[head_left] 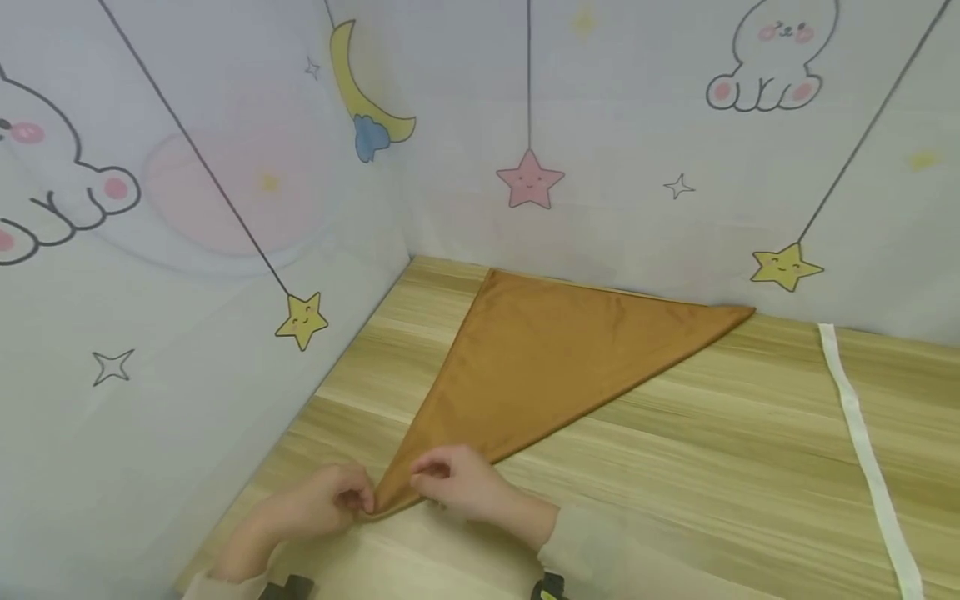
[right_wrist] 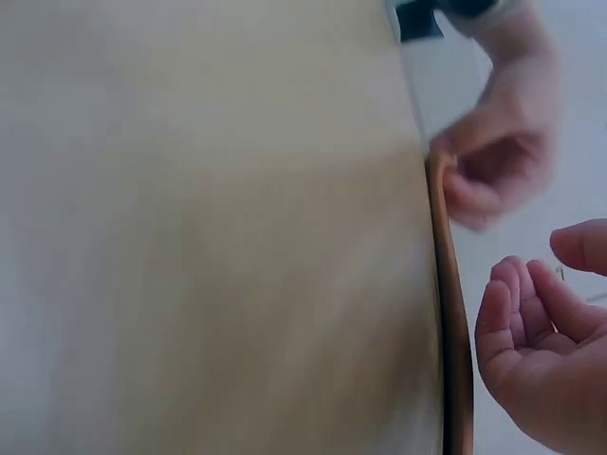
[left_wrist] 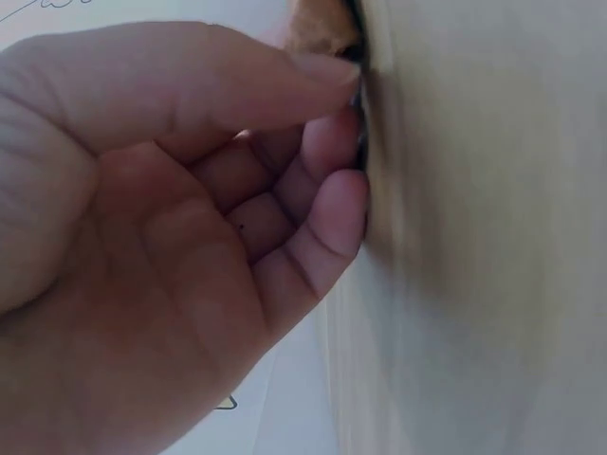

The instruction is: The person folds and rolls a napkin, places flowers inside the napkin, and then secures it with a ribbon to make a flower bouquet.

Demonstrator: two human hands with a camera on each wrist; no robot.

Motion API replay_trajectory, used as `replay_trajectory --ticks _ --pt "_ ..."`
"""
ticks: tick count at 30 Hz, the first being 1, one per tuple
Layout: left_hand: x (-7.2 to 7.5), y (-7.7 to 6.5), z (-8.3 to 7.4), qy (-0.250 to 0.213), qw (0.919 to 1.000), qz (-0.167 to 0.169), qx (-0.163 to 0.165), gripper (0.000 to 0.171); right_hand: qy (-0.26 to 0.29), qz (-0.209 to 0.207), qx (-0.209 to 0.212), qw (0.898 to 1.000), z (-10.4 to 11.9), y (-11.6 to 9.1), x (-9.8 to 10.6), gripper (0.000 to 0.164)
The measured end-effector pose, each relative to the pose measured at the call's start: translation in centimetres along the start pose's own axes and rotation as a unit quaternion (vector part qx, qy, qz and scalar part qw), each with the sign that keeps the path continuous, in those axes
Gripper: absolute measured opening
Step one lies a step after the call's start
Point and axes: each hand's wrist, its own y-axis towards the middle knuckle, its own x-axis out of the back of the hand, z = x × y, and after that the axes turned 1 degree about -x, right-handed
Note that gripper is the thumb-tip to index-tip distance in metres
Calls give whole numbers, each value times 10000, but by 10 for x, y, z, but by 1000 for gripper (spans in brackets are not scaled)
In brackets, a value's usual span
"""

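The fingers (left_wrist: 327,123) of the left hand (head_left: 330,497) are curled, thumb laid over the fingertips, pinching the near tip of the brown cloth (head_left: 555,358) low in the middle of the head view. Just beside it, the right hand (head_left: 465,483) lies with its fingers bent down on the same tip; in the right wrist view those fingers (right_wrist: 512,303) look loosely curled with a gap between thumb and fingertips, so whether they actually grip the cloth I cannot tell. The two hands are nearly touching.

The cloth is folded into a flat triangle. From the pinched tip it widens toward the upper middle of the frame, its far edge running along the foot of the back wall.

It lies on a light wood-grain bench (head_left: 712,467) that fills the lower half of the head view. At the right of the frame a white strip (head_left: 862,442) lies on the bench, well apart from the cloth.

Two pale walls meet in a corner behind the bench, printed with a pink star (head_left: 529,180), yellow stars, a crescent moon (head_left: 360,92) and rabbits (head_left: 772,54).
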Motion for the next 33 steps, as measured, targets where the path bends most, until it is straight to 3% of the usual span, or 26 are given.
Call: replay_trajectory --ticks 6,10,15,18,23,25,28,33 --pt "4 -4 2 -212 9985 -25 -500 17 -677 438 573 9951 10 0 -33 12" --pt "6 -5 3 -251 9986 69 -471 15 -920 488 610 9927 12 0 -46 11" --pt "6 -2 4 -293 9988 175 -356 12 -757 327 401 9958 11 2 -51 11" --pt "5 -2 5 -303 9984 262 -388 19 -657 253 316 9970 11 2 -50 12" --pt "2 -2 9 -341 9959 180 -820 33 -690 124 367 9969 11 0 -51 14" --pt "0 -2 9 -356 9952 92 -909 31 -700 68 385 9968 11 0 -51 14" --pt "-1 0 9 -347 9953 29 -908 26 -673 -1 296 9973 12 -1 -50 11" --pt "2 4 4 -345 9983 228 -419 17 -704 -145 160 9973 13 0 -49 9"
